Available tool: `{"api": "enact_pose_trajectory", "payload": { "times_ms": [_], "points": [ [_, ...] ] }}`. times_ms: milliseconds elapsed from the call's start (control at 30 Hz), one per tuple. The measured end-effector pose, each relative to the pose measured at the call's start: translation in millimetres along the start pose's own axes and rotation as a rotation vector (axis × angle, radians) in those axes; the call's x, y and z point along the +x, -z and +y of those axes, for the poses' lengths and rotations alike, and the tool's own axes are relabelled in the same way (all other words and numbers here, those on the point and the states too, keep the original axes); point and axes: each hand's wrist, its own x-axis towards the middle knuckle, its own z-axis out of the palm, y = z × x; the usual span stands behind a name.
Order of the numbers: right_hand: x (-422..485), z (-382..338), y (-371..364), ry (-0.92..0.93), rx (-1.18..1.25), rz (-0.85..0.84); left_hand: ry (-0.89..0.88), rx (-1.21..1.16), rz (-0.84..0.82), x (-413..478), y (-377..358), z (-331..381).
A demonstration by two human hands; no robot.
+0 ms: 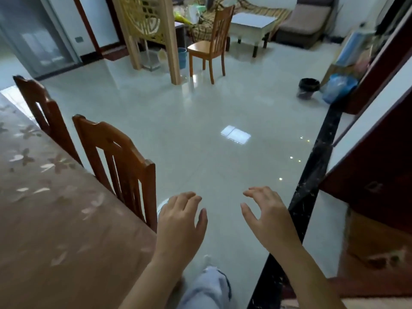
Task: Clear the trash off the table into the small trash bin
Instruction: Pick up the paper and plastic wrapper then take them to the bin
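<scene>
My left hand [180, 221] and my right hand [267, 217]: both bare, held out over the glossy pale tiled floor [200, 130], fingers loosely bent and spread, grasping nothing. Table [44, 219]: at my left, straight-edged, under a shiny brown flower-patterned cloth, with two slatted wooden chairs [107, 136] pushed close to its long edge. Small trash bin [308, 88]: round, dark, lined with a black bag, standing far off to the right just beside a blue plastic bag [338, 88], a wide stretch of open floor between it and me.
</scene>
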Motion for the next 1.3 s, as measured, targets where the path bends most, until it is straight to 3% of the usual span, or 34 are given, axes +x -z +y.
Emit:
{"api": "enact_pose_trajectory", "payload": {
  "times_ms": [267, 900, 1067, 1300],
  "points": [
    [196, 20, -33, 0.103, -0.040, -0.120, 0.205, -0.111, 0.168, 157, -53, -49],
    [568, 74, -131, 0.340, 0.132, -0.310, 0.425, 0.142, 0.260, 463, -138, -146],
    [668, 55, -155, 0.477, 0.162, -0.390, 0.547, 0.170, 0.294, 527, -139, -173],
    [745, -4, -234, 0.650, 0.199, -0.535, 0.803, 0.311, 0.356, 543, -123, -243]
  ]
}}
